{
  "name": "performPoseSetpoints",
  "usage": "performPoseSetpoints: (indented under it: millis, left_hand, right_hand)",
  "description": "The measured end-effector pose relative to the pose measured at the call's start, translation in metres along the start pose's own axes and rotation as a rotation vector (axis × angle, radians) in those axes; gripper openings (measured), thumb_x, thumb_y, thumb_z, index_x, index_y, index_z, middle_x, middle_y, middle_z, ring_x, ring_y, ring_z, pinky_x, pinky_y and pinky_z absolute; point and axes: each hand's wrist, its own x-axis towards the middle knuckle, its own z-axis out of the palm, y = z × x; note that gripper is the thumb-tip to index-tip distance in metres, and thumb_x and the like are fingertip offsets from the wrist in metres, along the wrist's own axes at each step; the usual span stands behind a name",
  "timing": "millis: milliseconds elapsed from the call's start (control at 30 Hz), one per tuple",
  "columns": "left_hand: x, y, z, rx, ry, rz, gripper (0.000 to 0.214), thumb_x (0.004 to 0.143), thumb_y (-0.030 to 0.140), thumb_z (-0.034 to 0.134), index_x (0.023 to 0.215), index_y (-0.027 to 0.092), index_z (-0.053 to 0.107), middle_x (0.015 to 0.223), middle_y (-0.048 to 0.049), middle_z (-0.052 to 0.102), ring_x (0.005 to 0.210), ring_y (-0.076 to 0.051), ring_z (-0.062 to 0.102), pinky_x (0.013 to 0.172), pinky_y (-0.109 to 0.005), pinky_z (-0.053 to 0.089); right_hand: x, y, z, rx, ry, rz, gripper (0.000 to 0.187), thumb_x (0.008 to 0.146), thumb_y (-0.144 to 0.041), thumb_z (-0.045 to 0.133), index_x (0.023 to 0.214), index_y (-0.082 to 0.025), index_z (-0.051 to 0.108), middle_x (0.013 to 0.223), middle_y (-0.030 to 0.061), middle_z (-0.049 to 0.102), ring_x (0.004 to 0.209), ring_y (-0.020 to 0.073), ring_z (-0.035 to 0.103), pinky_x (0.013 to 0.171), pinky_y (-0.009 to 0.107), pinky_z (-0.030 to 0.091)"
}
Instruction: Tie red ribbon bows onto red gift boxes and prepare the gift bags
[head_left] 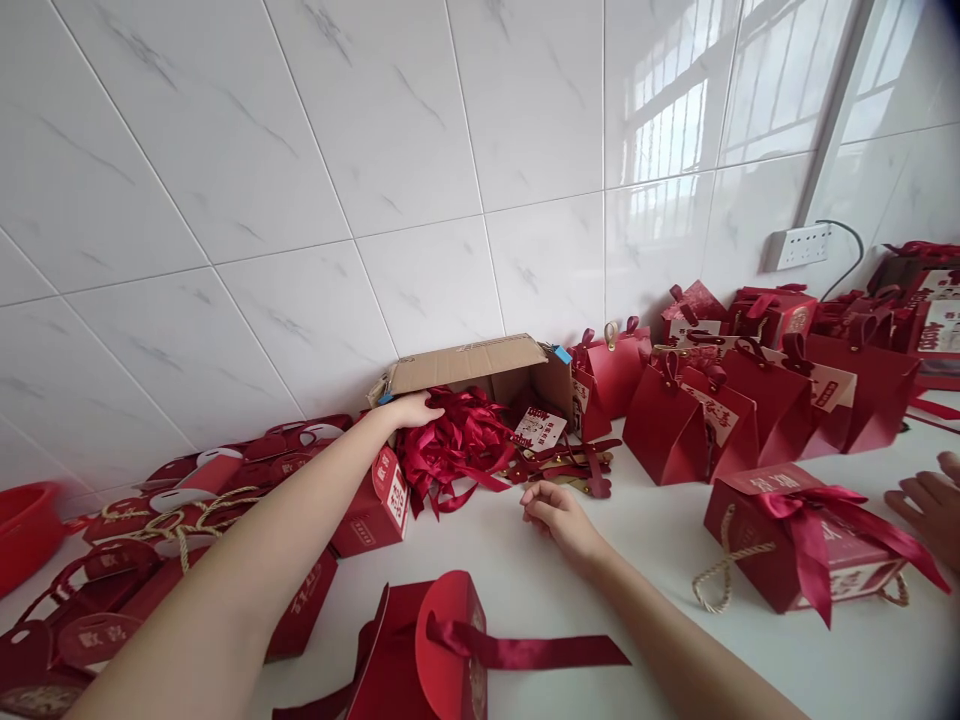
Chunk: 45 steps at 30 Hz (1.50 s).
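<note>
My left hand (417, 410) reaches to the left edge of a heap of dark red satin ribbons (457, 440) spilling from a cardboard box (469, 370). Its fingers are closed on the ribbon there, with their tips partly hidden. My right hand (553, 514) rests on the white table, loosely curled, with nothing visible in it. Just beyond it lie flat dark red straps (570, 468) and a printed card (538, 428). In front of me stands a red gift box (457, 640), with a ribbon threaded through its rounded flap and trailing right.
Several red boxes with rope handles (180, 520) crowd the left, near a red basin (26, 535). Red handled bags (667, 425) line the right back. A ribboned box (795, 545) sits near another person's hand (930, 505). A power strip (799, 247) is on the tiled wall.
</note>
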Motion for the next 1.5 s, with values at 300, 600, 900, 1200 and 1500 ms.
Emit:
performPoseSetpoints:
  millis: [300, 600, 900, 1200, 1500]
  left_hand:
    - [-0.053, 0.016, -0.013, -0.007, -0.02, 0.046, 0.056, 0.086, 0.045, 0.049, 0.134, 0.016, 0.048, 0.137, -0.0115, 0.052, 0.122, -0.025, 0.051, 0.098, -0.027, 0.041]
    - [-0.208, 0.008, -0.026, -0.184, -0.216, 0.132, 0.037, 0.086, 0.043, 0.048, 0.118, 0.028, 0.059, 0.113, 0.0001, 0.065, 0.098, -0.018, 0.061, 0.076, -0.02, 0.045]
    - [-0.257, -0.034, 0.038, -0.344, -0.169, -0.026, 0.038, 0.077, 0.052, 0.053, 0.061, 0.019, 0.041, 0.057, 0.0038, 0.042, 0.05, -0.011, 0.035, 0.045, -0.022, 0.022]
    - [-0.299, -0.048, 0.109, -0.571, -0.515, 0.012, 0.041, 0.085, 0.034, 0.043, 0.123, 0.024, 0.054, 0.053, 0.0031, 0.052, 0.045, -0.013, 0.051, 0.046, -0.021, 0.04]
    - [-0.274, -0.047, 0.104, -1.307, 0.073, -0.086, 0.056, 0.08, 0.024, 0.038, 0.136, 0.022, 0.038, 0.128, -0.0122, 0.051, 0.085, -0.013, 0.063, 0.049, -0.017, 0.041]
  right_hand:
    - [-0.007, -0.005, -0.001, -0.056, 0.001, -0.016, 0.018, 0.064, -0.03, 0.058, 0.076, -0.017, 0.053, 0.062, -0.0025, 0.053, 0.052, 0.0079, 0.037, 0.051, 0.023, 0.024]
    - [-0.024, -0.031, 0.017, -0.343, -0.184, 0.02, 0.017, 0.07, -0.033, 0.055, 0.08, -0.019, 0.056, 0.069, -0.0011, 0.057, 0.058, 0.0105, 0.044, 0.057, 0.025, 0.032]
    - [-0.104, -0.08, 0.022, -0.847, -0.319, 0.18, 0.004, 0.068, -0.025, 0.067, 0.071, -0.023, 0.067, 0.071, 0.0033, 0.064, 0.055, 0.0133, 0.05, 0.049, 0.024, 0.032]
    - [-0.156, -0.021, 0.062, -0.631, -0.268, 0.398, 0.055, 0.088, -0.059, 0.041, 0.133, -0.028, 0.05, 0.058, 0.0014, 0.063, 0.044, 0.0109, 0.038, 0.046, 0.024, 0.03]
    - [-0.129, -0.023, 0.071, 0.112, 0.046, 0.223, 0.048, 0.08, -0.059, 0.058, 0.121, -0.034, 0.055, 0.12, 0.0052, 0.059, 0.08, 0.0158, 0.059, 0.066, 0.027, 0.047]
